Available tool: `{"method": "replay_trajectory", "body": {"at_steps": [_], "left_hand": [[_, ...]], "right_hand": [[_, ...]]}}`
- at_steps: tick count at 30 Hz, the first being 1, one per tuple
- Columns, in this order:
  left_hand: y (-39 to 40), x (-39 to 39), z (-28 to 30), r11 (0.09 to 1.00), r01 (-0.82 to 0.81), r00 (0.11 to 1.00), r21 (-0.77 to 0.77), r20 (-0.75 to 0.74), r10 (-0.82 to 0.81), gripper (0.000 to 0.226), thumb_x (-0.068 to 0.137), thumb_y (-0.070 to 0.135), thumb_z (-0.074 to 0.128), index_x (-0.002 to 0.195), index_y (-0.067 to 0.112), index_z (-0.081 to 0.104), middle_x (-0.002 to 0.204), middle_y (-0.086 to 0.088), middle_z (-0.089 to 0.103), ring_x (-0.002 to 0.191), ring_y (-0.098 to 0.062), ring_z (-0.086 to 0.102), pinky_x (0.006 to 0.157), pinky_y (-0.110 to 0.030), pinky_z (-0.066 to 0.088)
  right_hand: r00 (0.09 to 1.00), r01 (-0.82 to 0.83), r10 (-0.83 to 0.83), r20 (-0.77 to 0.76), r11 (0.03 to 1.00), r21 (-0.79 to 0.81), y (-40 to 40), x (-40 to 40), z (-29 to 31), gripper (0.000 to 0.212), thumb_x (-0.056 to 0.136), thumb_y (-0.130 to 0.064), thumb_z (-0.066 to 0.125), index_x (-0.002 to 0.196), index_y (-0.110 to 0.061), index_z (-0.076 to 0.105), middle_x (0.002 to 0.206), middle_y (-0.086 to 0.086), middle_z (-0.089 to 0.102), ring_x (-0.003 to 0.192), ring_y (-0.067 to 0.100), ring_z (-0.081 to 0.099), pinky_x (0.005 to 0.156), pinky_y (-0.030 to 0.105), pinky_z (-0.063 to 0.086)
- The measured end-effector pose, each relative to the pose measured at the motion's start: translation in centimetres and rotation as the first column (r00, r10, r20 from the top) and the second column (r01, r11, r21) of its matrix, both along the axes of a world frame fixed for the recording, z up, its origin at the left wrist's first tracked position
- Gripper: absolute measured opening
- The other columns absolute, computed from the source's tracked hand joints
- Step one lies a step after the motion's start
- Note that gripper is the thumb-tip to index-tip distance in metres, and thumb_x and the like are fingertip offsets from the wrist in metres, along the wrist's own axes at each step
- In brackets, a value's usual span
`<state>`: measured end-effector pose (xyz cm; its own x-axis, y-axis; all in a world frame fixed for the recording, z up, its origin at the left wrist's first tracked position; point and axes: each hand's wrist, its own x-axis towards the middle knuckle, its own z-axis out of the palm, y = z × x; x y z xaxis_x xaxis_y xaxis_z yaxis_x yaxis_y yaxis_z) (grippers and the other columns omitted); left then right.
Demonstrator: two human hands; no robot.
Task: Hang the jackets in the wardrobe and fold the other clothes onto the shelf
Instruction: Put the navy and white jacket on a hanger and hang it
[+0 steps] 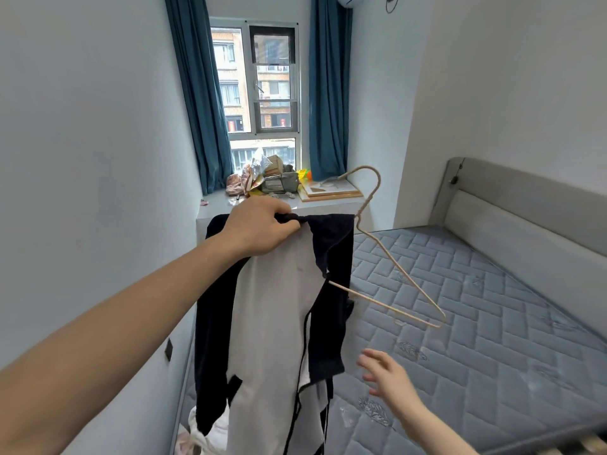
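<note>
Your left hand [262, 226], reaching in from the lower left of the frame, grips the bunched collar of a black-and-white jacket [272, 323] at centre frame. The jacket hangs straight down from that grip, and its lower hem reaches the bottom edge of the frame. A thin beige wire hanger [387, 257] is partly threaded into the jacket's right shoulder; its hook points up toward the windowsill [216, 205] and its far corner projects right, over the mattress [476, 323]. Your right hand [387, 376], at lower right, is spread with fingers extended, below the hanger and just beside the jacket's edge, holding nothing. More clothes [203, 435] lie bunched at the bottom of the frame under the jacket.
</note>
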<state>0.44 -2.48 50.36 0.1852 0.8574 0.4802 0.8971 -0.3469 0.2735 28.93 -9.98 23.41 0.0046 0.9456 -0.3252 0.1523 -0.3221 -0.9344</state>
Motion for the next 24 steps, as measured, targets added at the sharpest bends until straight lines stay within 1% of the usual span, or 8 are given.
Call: {"method": "replay_trajectory", "body": {"at_steps": [3, 7, 9, 11, 13, 16, 19, 24], "left_hand": [[-0.5, 0.9, -0.7, 1.0, 0.013, 1.0, -0.013, -0.001, -0.013, 0.042, 0.088, 0.042, 0.061, 0.054, 0.025, 0.042, 0.056, 0.006, 0.048, 0.058, -0.012, 0.044, 0.056, -0.03, 0.032], [-1.6, 1.1, -0.9, 0.999, 0.036, 0.998, -0.02, 0.042, -0.035, 0.029, 0.086, 0.044, 0.058, 0.058, 0.039, 0.052, 0.059, 0.018, 0.053, 0.056, -0.01, 0.043, 0.055, -0.03, 0.029], [-2.0, 0.5, -0.8, 0.999, 0.041, 0.997, -0.017, 0.073, -0.039, 0.028, 0.086, 0.046, 0.058, 0.059, 0.041, 0.053, 0.061, 0.02, 0.053, 0.057, -0.011, 0.043, 0.055, -0.03, 0.028], [-2.1, -0.5, -0.8, 0.999, 0.033, 0.994, -0.01, 0.1, -0.032, 0.032, 0.086, 0.045, 0.059, 0.058, 0.032, 0.051, 0.06, 0.013, 0.052, 0.057, -0.012, 0.042, 0.055, -0.031, 0.032], [-2.1, -1.6, -0.5, 1.0, 0.024, 0.993, -0.007, 0.116, -0.023, 0.036, 0.086, 0.045, 0.06, 0.057, 0.027, 0.05, 0.059, 0.009, 0.051, 0.057, -0.011, 0.043, 0.057, -0.032, 0.036], [-2.0, -3.6, -0.1, 1.0, -0.013, 0.994, 0.003, 0.112, 0.013, 0.037, 0.085, 0.046, 0.059, 0.058, 0.022, 0.052, 0.058, 0.005, 0.05, 0.057, -0.011, 0.044, 0.057, -0.033, 0.036], [-1.8, -5.7, -0.2, 0.997, -0.071, 0.993, -0.018, 0.09, 0.073, 0.04, 0.082, 0.051, 0.057, 0.059, 0.02, 0.052, 0.056, 0.005, 0.052, 0.057, -0.012, 0.046, 0.057, -0.033, 0.039], [-1.0, -7.8, -1.1, 0.986, -0.131, 0.991, -0.107, -0.02, 0.13, 0.031, 0.089, 0.052, 0.061, 0.063, 0.036, 0.066, 0.064, 0.014, 0.065, 0.07, -0.009, 0.06, 0.064, -0.032, 0.05]], "right_hand": [[0.984, -0.172, 0.17, 0.047, 0.984, 0.044, 0.1, -4.2, -0.3, 0.058, 0.083, -0.048, 0.082, 0.133, -0.034, 0.056, 0.123, -0.013, 0.067, 0.11, 0.005, 0.067, 0.086, 0.026, 0.055], [0.993, -0.076, 0.073, 0.094, 0.997, 0.023, 1.4, -6.9, -0.7, 0.077, 0.085, -0.044, 0.082, 0.146, -0.03, 0.039, 0.129, -0.01, 0.057, 0.109, 0.01, 0.064, 0.086, 0.028, 0.053], [0.995, -0.031, 0.032, 0.094, 0.999, -0.013, 2.2, -6.6, -1.3, 0.066, 0.085, -0.045, 0.082, 0.138, -0.029, 0.046, 0.13, -0.006, 0.057, 0.115, 0.015, 0.062, 0.089, 0.029, 0.048], [0.989, -0.094, 0.098, 0.11, 0.995, -0.036, 2.7, -6.1, -1.9, 0.036, 0.086, -0.044, 0.081, 0.109, -0.02, 0.066, 0.107, -0.007, 0.069, 0.091, 0.008, 0.067, 0.079, 0.026, 0.049], [0.987, -0.121, 0.123, 0.103, 0.992, -0.018, 3.6, -5.4, -2.4, 0.024, 0.092, -0.039, 0.075, 0.089, -0.016, 0.069, 0.084, -0.005, 0.07, 0.067, 0.005, 0.061, 0.068, 0.025, 0.046], [0.995, 0.1, -0.097, -0.036, 0.991, 0.088, 5.7, -3.1, -1.3, 0.011, 0.101, -0.017, 0.064, 0.091, -0.014, 0.067, 0.079, 0.002, 0.071, 0.066, 0.012, 0.065, 0.059, 0.026, 0.047], [0.934, 0.329, -0.294, -0.202, 0.929, 0.168, 8.2, 0.6, 2.8, 0.017, 0.105, -0.008, 0.056, 0.091, -0.015, 0.062, 0.081, 0.005, 0.062, 0.06, 0.011, 0.056, 0.048, 0.018, 0.047], [0.92, 0.384, -0.323, -0.223, 0.859, 0.34, 12.0, 5.5, 12.8, 0.013, 0.106, -0.026, 0.059, 0.098, -0.019, 0.067, 0.097, 0.002, 0.068, 0.085, 0.017, 0.062, 0.072, 0.032, 0.047]]}}
